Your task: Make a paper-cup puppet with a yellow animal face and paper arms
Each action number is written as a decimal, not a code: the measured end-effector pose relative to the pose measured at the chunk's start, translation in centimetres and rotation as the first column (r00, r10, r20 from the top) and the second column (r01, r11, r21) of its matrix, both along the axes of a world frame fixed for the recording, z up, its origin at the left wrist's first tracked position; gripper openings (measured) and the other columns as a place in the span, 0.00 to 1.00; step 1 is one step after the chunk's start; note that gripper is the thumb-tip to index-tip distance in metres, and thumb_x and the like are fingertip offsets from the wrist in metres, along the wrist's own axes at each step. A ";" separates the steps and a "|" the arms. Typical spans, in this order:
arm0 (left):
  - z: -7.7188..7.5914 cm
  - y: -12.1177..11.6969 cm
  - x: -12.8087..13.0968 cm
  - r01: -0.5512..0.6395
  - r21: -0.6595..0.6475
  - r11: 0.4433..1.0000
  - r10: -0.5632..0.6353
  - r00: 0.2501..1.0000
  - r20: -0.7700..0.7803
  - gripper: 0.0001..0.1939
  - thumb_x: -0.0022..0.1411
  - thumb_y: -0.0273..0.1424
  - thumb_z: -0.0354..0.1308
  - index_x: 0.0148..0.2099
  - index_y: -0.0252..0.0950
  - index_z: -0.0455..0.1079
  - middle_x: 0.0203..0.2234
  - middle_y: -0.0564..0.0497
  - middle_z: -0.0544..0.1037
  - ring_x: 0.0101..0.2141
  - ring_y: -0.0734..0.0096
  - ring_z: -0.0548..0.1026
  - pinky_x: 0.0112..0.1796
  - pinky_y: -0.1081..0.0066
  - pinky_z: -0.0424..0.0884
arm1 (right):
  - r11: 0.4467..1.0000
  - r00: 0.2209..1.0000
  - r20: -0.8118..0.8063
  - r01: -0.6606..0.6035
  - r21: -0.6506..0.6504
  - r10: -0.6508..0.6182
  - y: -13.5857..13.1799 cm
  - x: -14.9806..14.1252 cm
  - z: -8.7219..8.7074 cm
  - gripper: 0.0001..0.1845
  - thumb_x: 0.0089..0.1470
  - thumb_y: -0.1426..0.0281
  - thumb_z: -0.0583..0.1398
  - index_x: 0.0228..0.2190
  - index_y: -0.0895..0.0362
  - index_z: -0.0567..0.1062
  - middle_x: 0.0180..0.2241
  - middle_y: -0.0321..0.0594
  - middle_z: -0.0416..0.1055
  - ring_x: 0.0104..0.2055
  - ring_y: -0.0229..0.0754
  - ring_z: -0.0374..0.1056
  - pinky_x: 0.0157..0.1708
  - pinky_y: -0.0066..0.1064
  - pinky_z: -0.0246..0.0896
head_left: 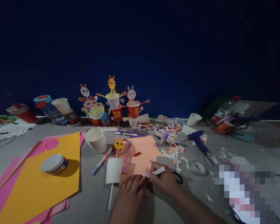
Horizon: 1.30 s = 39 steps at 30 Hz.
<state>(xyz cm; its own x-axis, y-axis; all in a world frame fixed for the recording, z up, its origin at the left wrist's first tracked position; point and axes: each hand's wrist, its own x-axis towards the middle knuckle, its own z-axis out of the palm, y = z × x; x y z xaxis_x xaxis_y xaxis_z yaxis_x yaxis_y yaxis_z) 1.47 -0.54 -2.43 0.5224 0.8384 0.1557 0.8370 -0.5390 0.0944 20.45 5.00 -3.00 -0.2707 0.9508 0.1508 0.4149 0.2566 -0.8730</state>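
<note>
1. Here's the right hand, fingers pinched around a red-and-white marker, its red end pointing up and away to the right.
2. Just left of that grip, a small white paper piece sits between the hands, over the peach sheet.
3. And the left hand lies palm down at the sheet's near edge, fingers side by side; whether its thumb pinches anything, I can't tell.
4. Beyond the marker grip and a little left, there's a red marker cap on the sheet.
5. Close on the right of that grip, a black looped handle pokes out, probably from scissors; farther right comes a clear tape roll.
6. Left of both hands, a white paper cup carries a yellow animal face above it.
7. Farther off, right of the marker grip: cut paper scraps, then a blue glue gun.
</note>
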 end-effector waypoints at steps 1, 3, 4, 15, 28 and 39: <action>-0.1 0.0 0.0 0.003 0.002 1.000 -0.003 1.000 -0.002 0.30 0.54 0.23 0.68 0.59 0.37 0.70 0.53 0.45 0.79 0.51 0.51 0.77 0.50 0.53 0.77 | 1.000 1.000 -0.001 0.005 0.001 -0.005 0.0 0.0 0.0 0.08 0.49 0.73 0.55 0.21 0.53 0.63 0.20 0.28 0.60 0.24 0.37 0.58 0.26 0.28 0.51; -0.1 0.0 -0.1 0.006 0.003 1.000 -0.006 1.000 0.004 0.30 0.55 0.23 0.67 0.60 0.38 0.69 0.53 0.45 0.78 0.52 0.52 0.77 0.50 0.54 0.76 | 1.000 1.000 -0.004 0.015 0.004 -0.015 0.0 0.0 -0.1 0.08 0.49 0.74 0.55 0.22 0.53 0.62 0.20 0.27 0.59 0.24 0.37 0.58 0.26 0.28 0.51; -0.1 0.0 -0.1 0.004 0.002 1.000 -0.004 1.000 0.011 0.30 0.56 0.22 0.67 0.60 0.38 0.69 0.53 0.45 0.78 0.52 0.52 0.77 0.50 0.54 0.76 | 1.000 1.000 -0.006 0.020 0.004 -0.020 0.0 0.0 -0.1 0.08 0.50 0.74 0.55 0.22 0.52 0.62 0.20 0.27 0.58 0.24 0.37 0.58 0.26 0.27 0.51; 0.5 0.1 0.1 -0.005 -0.040 0.999 0.006 1.000 0.020 0.30 0.57 0.20 0.64 0.61 0.39 0.67 0.53 0.46 0.78 0.52 0.54 0.76 0.52 0.56 0.74 | 0.998 0.999 -0.005 0.047 0.031 -0.047 0.1 -0.1 0.1 0.08 0.50 0.73 0.55 0.22 0.52 0.61 0.19 0.27 0.57 0.24 0.38 0.58 0.26 0.29 0.50; 0.3 0.0 0.2 -0.010 -0.002 1.000 0.010 1.000 0.007 0.30 0.54 0.20 0.66 0.59 0.38 0.69 0.52 0.45 0.79 0.51 0.53 0.77 0.51 0.55 0.75 | 0.999 0.999 -0.019 0.041 0.028 -0.040 0.2 0.0 0.0 0.07 0.50 0.73 0.55 0.23 0.52 0.63 0.20 0.28 0.59 0.24 0.38 0.58 0.26 0.29 0.51; 0.8 0.1 0.2 -0.013 -0.041 0.999 0.013 1.000 0.003 0.29 0.54 0.21 0.67 0.59 0.37 0.70 0.53 0.45 0.79 0.52 0.53 0.76 0.51 0.55 0.75 | 1.000 1.000 -0.005 -0.001 0.011 0.001 0.1 0.0 0.3 0.07 0.50 0.73 0.54 0.22 0.52 0.62 0.21 0.28 0.60 0.25 0.38 0.59 0.27 0.29 0.51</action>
